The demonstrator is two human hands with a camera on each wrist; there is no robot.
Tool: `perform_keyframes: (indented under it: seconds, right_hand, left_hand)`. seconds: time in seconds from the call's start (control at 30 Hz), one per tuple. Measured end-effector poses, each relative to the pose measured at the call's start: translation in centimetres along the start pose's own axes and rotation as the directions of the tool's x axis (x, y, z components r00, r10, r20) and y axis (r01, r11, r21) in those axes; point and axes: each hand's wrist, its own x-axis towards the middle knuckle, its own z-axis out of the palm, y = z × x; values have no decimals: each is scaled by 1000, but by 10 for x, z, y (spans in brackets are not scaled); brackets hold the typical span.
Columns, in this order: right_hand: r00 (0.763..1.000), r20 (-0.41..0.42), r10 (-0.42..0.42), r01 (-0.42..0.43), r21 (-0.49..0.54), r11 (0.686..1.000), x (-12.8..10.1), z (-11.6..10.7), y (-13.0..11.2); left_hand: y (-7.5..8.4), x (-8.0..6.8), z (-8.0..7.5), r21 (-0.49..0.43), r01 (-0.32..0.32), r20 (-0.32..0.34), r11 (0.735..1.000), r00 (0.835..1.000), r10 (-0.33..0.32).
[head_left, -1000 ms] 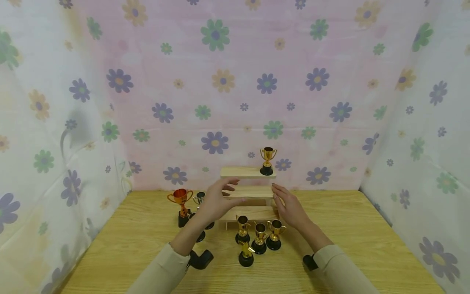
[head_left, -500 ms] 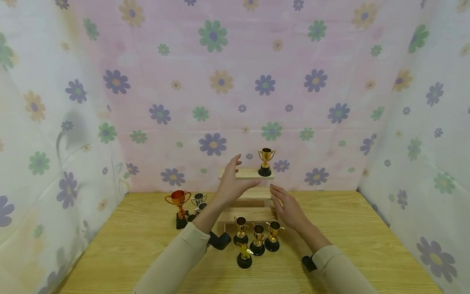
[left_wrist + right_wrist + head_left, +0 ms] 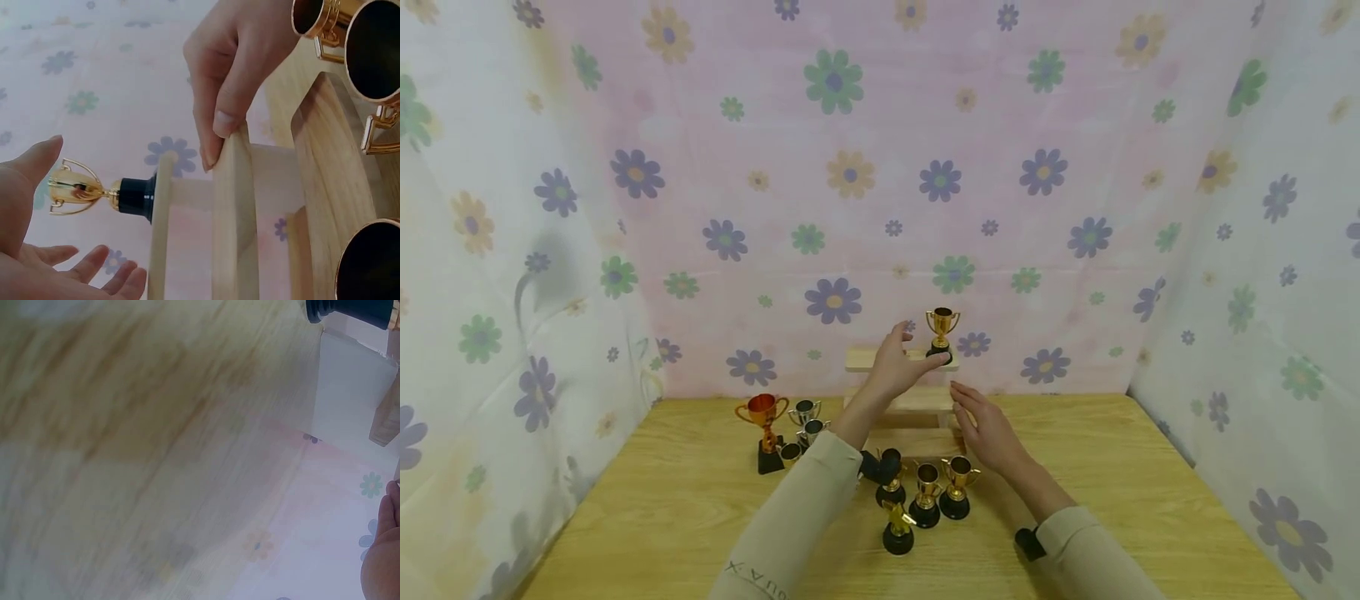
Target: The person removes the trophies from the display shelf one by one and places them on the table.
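A gold cup trophy (image 3: 942, 323) on a black base stands at the right end of the top tier of a pale wooden three-tier stand (image 3: 925, 400). My left hand (image 3: 895, 368) reaches over that top tier. In the left wrist view, its thumb and spread fingers lie on either side of the trophy (image 3: 76, 190), with gaps between. My right hand (image 3: 996, 429) grips the right end of the middle tier; the left wrist view shows its thumb (image 3: 226, 122) on the front edge. Only part of the right hand (image 3: 381, 565) appears in the right wrist view.
Several gold cups (image 3: 958, 475) and a small gold figure trophy (image 3: 898, 532) stand before the wooden stand. Left of it are a taller orange-bronze cup (image 3: 765, 412), two silver cups (image 3: 806, 410) and a gold cup (image 3: 790, 454), partly behind the left arm. Flowered cloth (image 3: 880, 125) surrounds the table.
My left hand has moved up and right, from the middle tier to beside the trophy on the top tier. The right hand stays at the middle tier's right end.
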Motion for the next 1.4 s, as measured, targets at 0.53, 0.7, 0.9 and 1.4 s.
perform_keyframes:
  seconds: [0.53,0.7,0.9,1.4]
  right_hand:
    - [1000,4,19,-19,6,1000,-1,2,1]
    - [1000,3,31,-31,0,1000,-2,2,0]
    - [1000,-4,22,-22,-5,1000,-2,2,1]
    - [1000,-15,24,-24,-6,1000,-3,2,1]
  left_hand:
    - [-10,24,13,176,17,41,984,999,-25]
    - [-12,30,22,252,7,10,968,1000,-9]
    - [-8,31,31,357,35,-70,934,998,-11]
    - [-6,31,43,409,81,-215,909,977,9]
